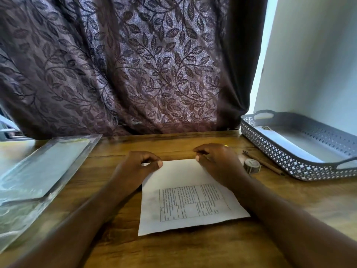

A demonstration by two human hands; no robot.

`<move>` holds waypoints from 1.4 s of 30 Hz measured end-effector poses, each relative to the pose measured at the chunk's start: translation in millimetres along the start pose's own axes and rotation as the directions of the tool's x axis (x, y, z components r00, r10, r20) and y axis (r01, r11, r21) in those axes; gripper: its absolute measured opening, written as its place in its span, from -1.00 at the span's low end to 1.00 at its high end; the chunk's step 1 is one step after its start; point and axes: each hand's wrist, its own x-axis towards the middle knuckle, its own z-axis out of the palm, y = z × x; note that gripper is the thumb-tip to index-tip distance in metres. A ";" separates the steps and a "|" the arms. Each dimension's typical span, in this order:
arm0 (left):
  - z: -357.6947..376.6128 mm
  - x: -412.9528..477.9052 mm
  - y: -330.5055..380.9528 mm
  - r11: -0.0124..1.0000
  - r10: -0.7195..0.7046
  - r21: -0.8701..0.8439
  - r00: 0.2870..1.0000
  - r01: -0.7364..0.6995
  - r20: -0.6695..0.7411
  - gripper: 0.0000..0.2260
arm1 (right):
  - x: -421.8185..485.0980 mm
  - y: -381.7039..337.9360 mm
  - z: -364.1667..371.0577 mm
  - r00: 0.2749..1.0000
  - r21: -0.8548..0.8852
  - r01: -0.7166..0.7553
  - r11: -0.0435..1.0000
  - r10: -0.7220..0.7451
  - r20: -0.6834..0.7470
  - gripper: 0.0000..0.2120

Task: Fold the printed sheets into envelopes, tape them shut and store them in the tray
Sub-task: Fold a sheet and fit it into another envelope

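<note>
So the sheet is lying flat on the wooden bench, a bit right of centre in the lower half of the frame and turned slightly off square. The printed table faces up on the near half, and the far half is blank. Both hands are at the far edge: the left grip has the top left corner, thumb on top and fingers curled over the edge, so it's pinching the paper. The right grip does the same at the top right corner, thumb tip pressed on the sheet and the other fingers tucked past the edge. The sheet doesn't look folded yet, as far as I can see. Just right of the right grip there's a small tape roll standing on the bench, with a brown pencil lying right behind it, between the roll and the tray. The tray is grey with a lattice wall and handles. It sits at the right edge of the frame and has a flat white piece inside. A clear plastic sleeve with paper in it lies at the left. A dark leaf-pattern curtain fills the top.
</note>
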 end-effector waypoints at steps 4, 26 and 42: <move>10.6 -3.3 10.7 0.989 0.113 0.103 0.994 -0.111 -0.011 -0.93 | -5.8 -24.4 3.8 0.982 -0.009 0.148 0.989 -0.146 0.119 -0.77; -8.8 5.6 -12.5 0.941 0.065 0.338 0.990 -0.020 -0.121 -0.90 | -1.5 4.9 -17.3 0.976 0.201 -0.141 0.969 0.102 0.192 -0.85; -0.1 1.4 7.2 0.804 0.382 0.501 0.924 -0.319 -0.025 -0.79 | -4.9 -12.0 -12.1 0.983 0.211 -0.083 0.974 0.045 0.176 -0.97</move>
